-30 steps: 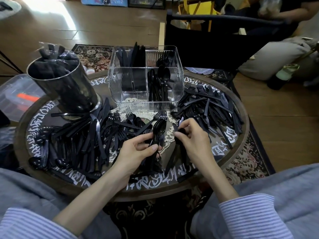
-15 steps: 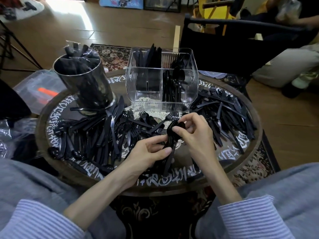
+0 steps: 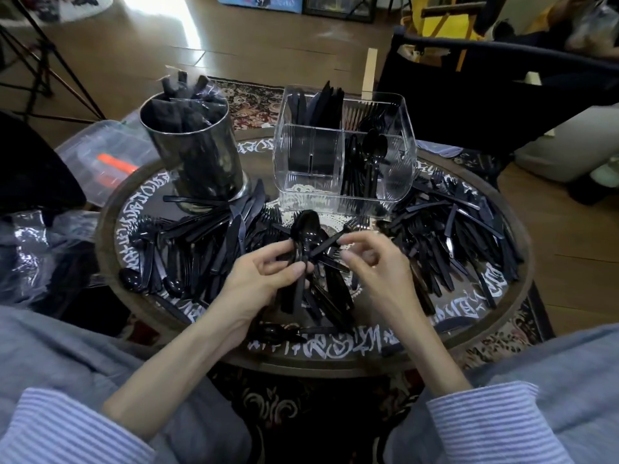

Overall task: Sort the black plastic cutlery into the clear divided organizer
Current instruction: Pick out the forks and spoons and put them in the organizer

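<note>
My left hand [image 3: 268,279] grips a bundle of black plastic spoons [image 3: 305,233] by their handles, bowls pointing away from me, over the table's middle. My right hand [image 3: 371,262] hovers just right of the bundle with curled fingers near the spoon necks and a black fork; I cannot tell if it pinches anything. The clear divided organizer [image 3: 341,152] stands behind, with knives in its back left compartment, spoons in the front right, forks in the back right. Loose black cutlery [image 3: 449,236] lies in heaps left and right of my hands.
A shiny metal cylinder [image 3: 197,155] stuffed with wrapped cutlery stands at the back left of the round lettered table [image 3: 485,329]. A clear plastic bin [image 3: 100,159] sits on the floor left. A dark chair [image 3: 502,95] and a seated person are beyond the table.
The left hand has gathered the spoon bundle and lifted it upright. The right hand, which held the spoon bowls half a second ago, has come off them and moved slightly right.
</note>
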